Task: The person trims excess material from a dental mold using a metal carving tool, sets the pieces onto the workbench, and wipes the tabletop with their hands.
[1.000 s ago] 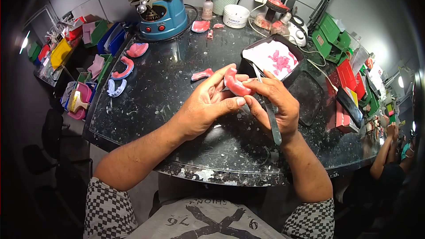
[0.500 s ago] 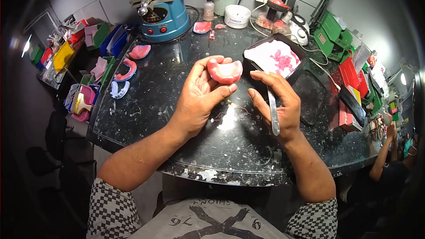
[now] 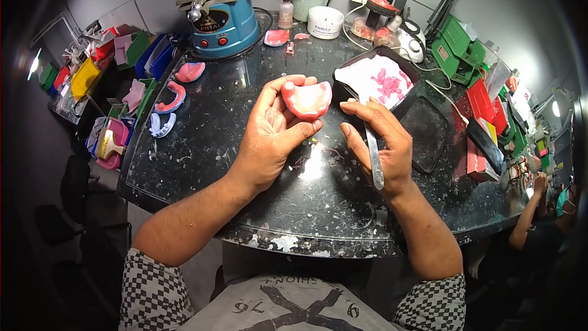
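My left hand is closed around a pink and white dental model, with the thumb at its lower edge and fingers behind it. Its curved ridge faces up toward me. To the right, my right hand grips a flat metal spatula, its rounded end pointing down past the palm. The spatula's other end is hidden behind the fingers. A gap separates the right fingertips from the model. Just beyond the right hand sits a black tray lined with white, bearing bright pink pieces.
Several pink and blue dental pieces lie along the table's left side. At the back stand a blue JINTAI machine, a dropper bottle and a white tub. On the right are a black lid and a phone. Another person's arm shows far right.
The dental model has tilted slightly in my left hand, showing more of its upper face. My right hand keeps its grip on the spatula. The whole view has shifted a little.
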Tool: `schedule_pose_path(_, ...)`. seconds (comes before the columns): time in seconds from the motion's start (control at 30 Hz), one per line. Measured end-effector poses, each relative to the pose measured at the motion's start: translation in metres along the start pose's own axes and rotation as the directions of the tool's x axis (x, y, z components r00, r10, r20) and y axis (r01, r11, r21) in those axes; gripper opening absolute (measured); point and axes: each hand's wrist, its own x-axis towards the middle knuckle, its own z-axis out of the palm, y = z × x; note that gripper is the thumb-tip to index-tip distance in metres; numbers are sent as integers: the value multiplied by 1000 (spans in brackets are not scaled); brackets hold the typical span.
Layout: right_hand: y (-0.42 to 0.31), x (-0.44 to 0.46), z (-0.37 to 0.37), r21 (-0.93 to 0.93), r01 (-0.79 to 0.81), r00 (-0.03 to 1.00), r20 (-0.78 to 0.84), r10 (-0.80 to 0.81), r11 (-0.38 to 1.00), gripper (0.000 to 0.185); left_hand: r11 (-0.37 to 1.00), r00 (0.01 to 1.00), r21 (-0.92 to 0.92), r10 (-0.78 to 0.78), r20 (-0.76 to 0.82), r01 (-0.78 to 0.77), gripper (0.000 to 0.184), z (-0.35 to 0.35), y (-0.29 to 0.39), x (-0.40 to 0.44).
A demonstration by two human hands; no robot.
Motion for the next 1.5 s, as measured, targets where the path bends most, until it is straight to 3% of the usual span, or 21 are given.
schedule_pose_path(0.37, 2, 1, -2, -52, 16, 1000, 7, -16, 999, 29, 999, 999, -1, 38, 14, -38, 66, -2, 1, 2)
schedule_pose_path(0.5, 12, 10, -16, -4, -83, 989, -127, 82, 997, 20, 999, 996, 48, -4, -85, 8, 57, -7, 4, 9)
schedule_pose_path(0.57, 21, 14, -20, 72, -111, 962, -244, 126, 991, 18, 999, 979, -35, -20, -201, 13, 45, -10, 17, 17)
schedule_pose_path(0.63, 29, 16, -24, 63, -101, 961, -252, 114, 993, 18, 984, 957, -163, 21, -289, -71, 37, -37, 18, 27)
schedule_pose_path(0.7, 34, 15, -23, 57, -85, 961, -258, 97, 995, 17, 955, 921, -295, -79, -381, -41, 33, -54, 31, 37)
schedule_pose_path(0.73, 38, 13, -20, 21, -70, 967, -245, 73, 997, 17, 952, 931, -306, -88, -354, -26, 33, -71, 31, 41)
schedule_pose_path(0.83, 37, 11, -16, 26, -56, 975, -213, 60, 998, 16, 991, 908, 64, -77, -411, 114, 26, -81, 41, 44)
schedule_pose_path(0.9, 34, 11, -15, 26, -54, 981, -184, 58, 998, 15, 852, 920, 464, -49, -388, 241, 19, -80, 44, 47)
schedule_pose_path(0.93, 32, 11, -15, 30, -79, 979, -185, 84, 996, 14, 744, 920, 582, -109, -377, 327, 18, -86, 42, 48)
schedule_pose_path(0.97, 32, 11, -15, 33, -73, 979, -186, 78, 997, 14, 612, 912, 685, -169, -375, 395, 18, -89, 41, 49)
schedule_pose_path(1.03, 36, 11, -15, -27, -54, 985, -166, 49, 998, 13, 576, 897, 690, -232, -376, 439, 21, -95, 44, 45)
schedule_pose_path(1.1, 36, 12, -17, -39, -40, 986, -166, 33, 998, 12, 556, 941, 773, -301, -157, 307, 23, -106, 45, 45)
schedule_pose_path(1.17, 37, 12, -19, -124, 29, 987, -152, -48, 992, 12, 459, 915, 822, -364, -173, 338, 23, -94, 53, 41)
schedule_pose_path(1.23, 38, 13, -19, -147, 48, 985, -156, -72, 988, 11, 482, 902, 835, -430, -41, 267, 28, -102, 51, 43)
schedule_pose_path(1.33, 37, 14, -19, -170, 93, 982, -150, -119, 981, 9, 387, 915, 867, -368, -167, 315, 36, -98, 53, 51)
schedule_pose_path(1.43, 36, 13, -15, -177, 124, 979, -142, -150, 976, 10, 312, 987, 948, -158, -16, 65, 41, -90, 57, 103)
schedule_pose_path(1.5, 39, 12, -14, -190, 153, 972, -147, -182, 970, 11, -52, 968, 967, -22, 249, -250, 46, -90, 52, 151)
